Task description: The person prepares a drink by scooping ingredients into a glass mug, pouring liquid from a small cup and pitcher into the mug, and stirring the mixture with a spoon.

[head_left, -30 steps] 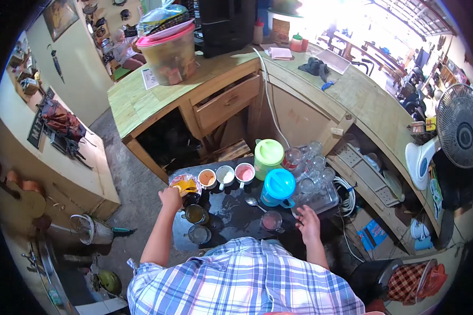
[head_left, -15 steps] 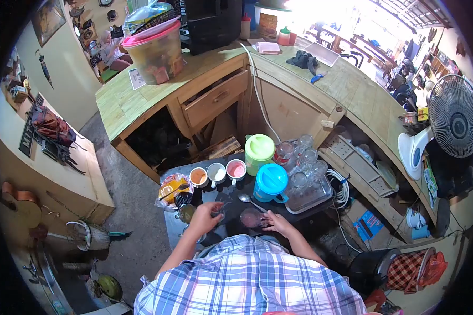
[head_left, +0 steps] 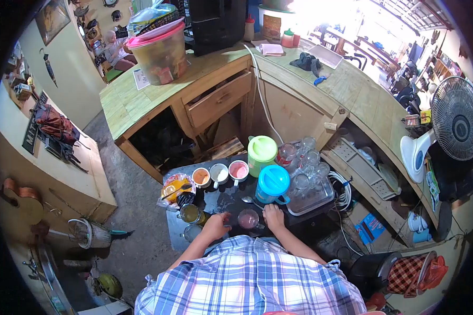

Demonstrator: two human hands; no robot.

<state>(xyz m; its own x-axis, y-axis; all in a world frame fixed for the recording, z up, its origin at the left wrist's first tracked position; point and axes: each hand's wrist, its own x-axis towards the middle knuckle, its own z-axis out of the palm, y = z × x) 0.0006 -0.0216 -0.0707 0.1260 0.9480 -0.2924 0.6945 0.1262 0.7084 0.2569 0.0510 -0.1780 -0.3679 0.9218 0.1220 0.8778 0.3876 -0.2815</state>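
Left hand (head_left: 217, 226): curled, grasp can't be told | Right hand (head_left: 273, 217): curled near silvery metal spoon (head_left: 248, 199), grasp unclear | Clear glass mug with pink contents (head_left: 248, 218): on dark tabletop (head_left: 213, 202) between hands, likely for easy reach

Left hand (head_left: 215, 226): fingers bent, pointing inward, near the surface's (head_left: 211, 201) near edge. Right hand (head_left: 273, 217): back uppermost, fingers curled, slightly farther from that edge. Forearms, two: bare, extended forward, converging; hands apart.
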